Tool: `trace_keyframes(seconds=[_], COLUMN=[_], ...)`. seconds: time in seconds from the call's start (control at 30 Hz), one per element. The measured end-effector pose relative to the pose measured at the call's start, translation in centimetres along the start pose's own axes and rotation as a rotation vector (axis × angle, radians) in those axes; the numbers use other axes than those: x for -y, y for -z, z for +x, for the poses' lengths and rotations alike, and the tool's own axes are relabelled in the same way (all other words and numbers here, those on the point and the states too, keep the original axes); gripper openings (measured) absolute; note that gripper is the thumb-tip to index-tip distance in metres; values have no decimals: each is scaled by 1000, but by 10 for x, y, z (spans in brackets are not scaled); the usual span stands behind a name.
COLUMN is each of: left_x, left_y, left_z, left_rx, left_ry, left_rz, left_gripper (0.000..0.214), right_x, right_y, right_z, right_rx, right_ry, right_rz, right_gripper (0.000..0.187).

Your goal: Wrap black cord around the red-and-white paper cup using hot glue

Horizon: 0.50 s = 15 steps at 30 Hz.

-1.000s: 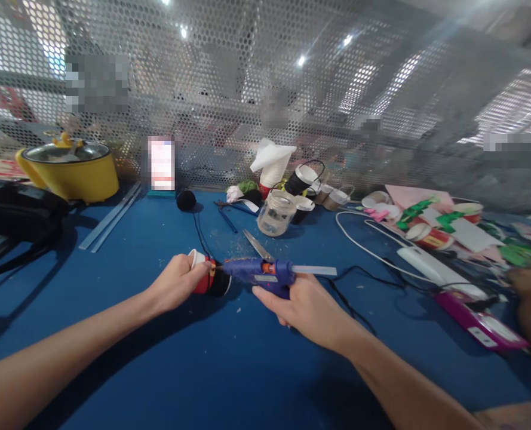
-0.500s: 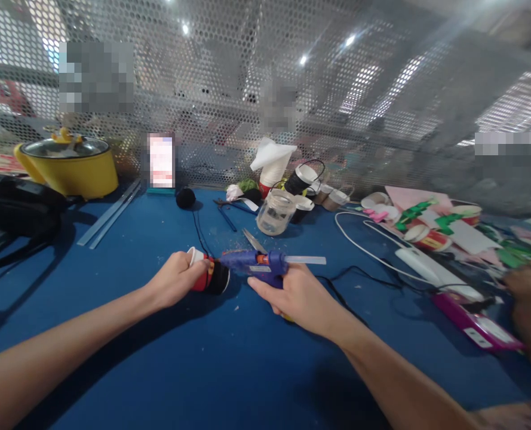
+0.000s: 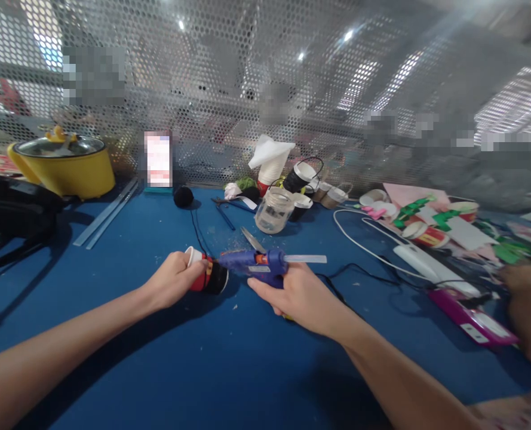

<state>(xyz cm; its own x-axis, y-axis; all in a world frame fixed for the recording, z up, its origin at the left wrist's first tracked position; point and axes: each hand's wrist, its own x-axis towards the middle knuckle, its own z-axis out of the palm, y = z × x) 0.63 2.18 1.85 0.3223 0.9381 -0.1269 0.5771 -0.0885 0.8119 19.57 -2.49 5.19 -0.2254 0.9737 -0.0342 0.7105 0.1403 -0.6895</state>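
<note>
My left hand [image 3: 173,279] is closed round a small paper cup [image 3: 209,277] lying on its side, red and black with a white rim, on the blue table [image 3: 229,358]. My right hand [image 3: 298,294] grips a blue glue gun [image 3: 258,264] with a clear glue stick jutting from its back. The gun's nozzle points left and touches the cup's side. A black cord runs from the gun to the right.
Scissors [image 3: 252,239] lie just behind the gun, then a glass jar [image 3: 273,210] and several paper cups. A yellow pot [image 3: 66,164] and black bag stand far left. Another person's hand [image 3: 527,301], a pink phone [image 3: 471,313], white cable and green paper scraps fill the right.
Both hands, cup and glue gun have shifted slightly away from me and to the left; the nozzle stays against the cup.
</note>
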Motion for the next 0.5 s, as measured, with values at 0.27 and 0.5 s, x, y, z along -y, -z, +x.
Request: trace_keyframes(seconds=[0.27, 0.5], left_x=[-3, -2], left_y=[0, -1], left_z=[0, 1], left_rx=[-5, 2], left_ry=[29, 46], left_rz=[-64, -64], left_gripper=[31, 30], right_x=[-2, -4], right_y=[-1, -7], right_z=[-8, -10], right_rx=[0, -84], right_ry=[22, 152], right_rz=[-106, -223], right_gripper=[28, 19])
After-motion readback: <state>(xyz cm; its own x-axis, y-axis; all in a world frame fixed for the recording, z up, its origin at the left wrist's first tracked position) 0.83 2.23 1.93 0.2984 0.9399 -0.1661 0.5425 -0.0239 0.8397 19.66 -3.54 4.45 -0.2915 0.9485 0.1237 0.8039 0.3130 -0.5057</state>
